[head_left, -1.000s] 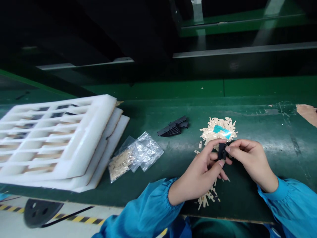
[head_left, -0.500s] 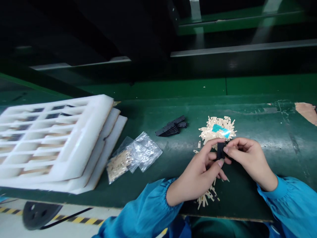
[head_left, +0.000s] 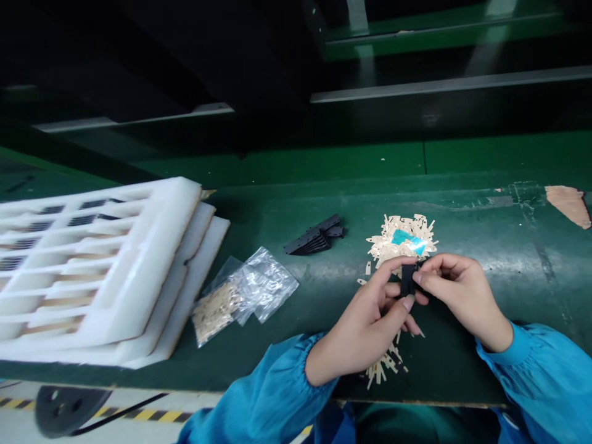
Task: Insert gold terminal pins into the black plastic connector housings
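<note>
Left hand (head_left: pixel 370 324), right hand (head_left: pixel 456 293) pinch black part (head_left: pixel 407 279) — near belt edge (head_left: pixel 416 404).

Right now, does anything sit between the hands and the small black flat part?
Nothing visible does: the left hand and the right hand both pinch the small black flat part directly, fingertips on it.

We record a black part (head_left: pixel 407 279), a black plate stack (head_left: pixel 314 237), a dark green bench (head_left: pixel 485 228), white foam trays (head_left: pixel 152 259), a cream strip pile (head_left: pixel 388 246) bearing a cyan film (head_left: pixel 407 239), blue sleeves (head_left: pixel 272 401), and yellow-and-black striped floor tape (head_left: pixel 152 414).
</note>
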Available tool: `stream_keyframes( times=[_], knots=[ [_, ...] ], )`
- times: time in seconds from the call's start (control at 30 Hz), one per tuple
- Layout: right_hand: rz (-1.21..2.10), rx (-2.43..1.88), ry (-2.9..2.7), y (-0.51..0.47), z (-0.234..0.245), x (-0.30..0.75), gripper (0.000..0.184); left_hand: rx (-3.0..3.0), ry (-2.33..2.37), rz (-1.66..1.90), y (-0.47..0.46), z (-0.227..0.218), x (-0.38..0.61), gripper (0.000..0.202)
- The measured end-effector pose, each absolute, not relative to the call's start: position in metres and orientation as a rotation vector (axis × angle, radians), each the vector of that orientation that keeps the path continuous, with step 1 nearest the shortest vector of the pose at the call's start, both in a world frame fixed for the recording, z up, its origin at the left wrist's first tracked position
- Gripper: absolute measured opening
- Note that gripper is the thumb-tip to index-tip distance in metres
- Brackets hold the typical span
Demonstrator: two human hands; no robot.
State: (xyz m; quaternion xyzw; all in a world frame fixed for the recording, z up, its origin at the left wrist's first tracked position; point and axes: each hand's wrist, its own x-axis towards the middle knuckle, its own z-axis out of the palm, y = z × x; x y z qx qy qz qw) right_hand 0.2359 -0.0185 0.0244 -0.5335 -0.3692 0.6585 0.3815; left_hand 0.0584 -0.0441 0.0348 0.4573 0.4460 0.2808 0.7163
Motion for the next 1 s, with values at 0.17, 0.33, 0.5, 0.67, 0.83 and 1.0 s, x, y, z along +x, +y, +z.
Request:
stream_keyframes(
  times=[0.17,0.33,0.5,0.67,0.83,1.0],
  knots=[
    [1.682,-1.355,-0.946,-0.0193,0.0235,0.2350,0.019,1.021,0.990,0.627,-0.0443,0.0358,0.0586,0.047],
    [1.676,-1.331,-0.955,-0.0192,0.0209,0.2374,0.020,1.004,0.983,0.635,-0.0426,0.0358,0.0589,0.047],
    [1.746,-1.320,-1.050,-0.0178,0.0216,0.2412,0.019,0.976,0.977,0.647,-0.0427,0.0388,0.0575,0.047],
    [1.779,-1.335,-1.098,-0.0185,0.0219,0.2416,0.017,0.981,0.974,0.629,-0.0437,0.0382,0.0570,0.046],
    [1.787,-1.329,-1.091,-0.0184,0.0203,0.2413,0.016,0.990,0.963,0.622,-0.0418,0.0348,0.0575,0.048],
    [1.788,-1.325,-1.079,-0.0190,0.0208,0.2409,0.017,1.000,0.962,0.631,-0.0422,0.0352,0.0575,0.048]
  ],
)
